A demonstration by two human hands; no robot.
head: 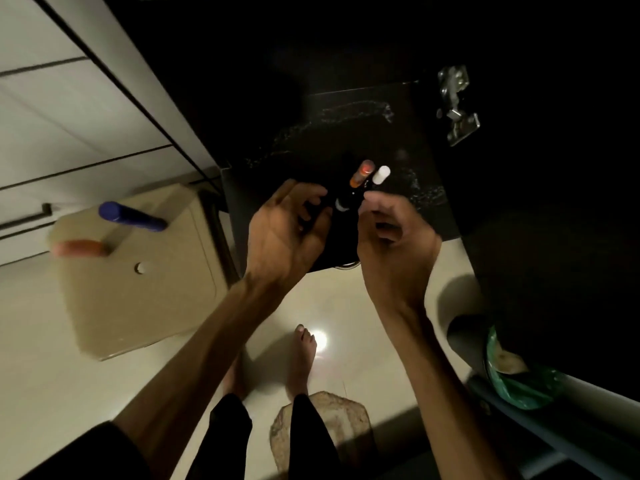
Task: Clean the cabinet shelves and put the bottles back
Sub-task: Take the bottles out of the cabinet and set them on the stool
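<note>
Nearest of all are the person's bare feet (304, 355) on the pale floor (346, 306), with a crumpled beige cloth (332, 420) lying just behind them.

Far off to the left of both hands stands a beige stool (138, 289). On its top lie a blue bottle (131, 216) and an orange-capped one (79, 247), both blurred, each on its side, apart from one another.

The left hand (287, 226) has its fingers curled round a dark bottle (341, 206), which is hard to make out against the black shelf (398, 140) beneath it. Just past its fingertips stand an orange-topped bottle (362, 173) and, touching it on the right, a white-capped bottle (381, 174), both upright on that shelf. White smears streak the shelf surface around them.

The right hand (394, 244) sits close beside the dark bottle, fingers bent and loosely curled; whether it actually touches the bottle I cannot tell.

Up and to the right of that hand a metal hinge (457, 105) glints on the cabinet. Lower right, well below the wrist, a bin with a green bag (519, 379) holds something pale.
</note>
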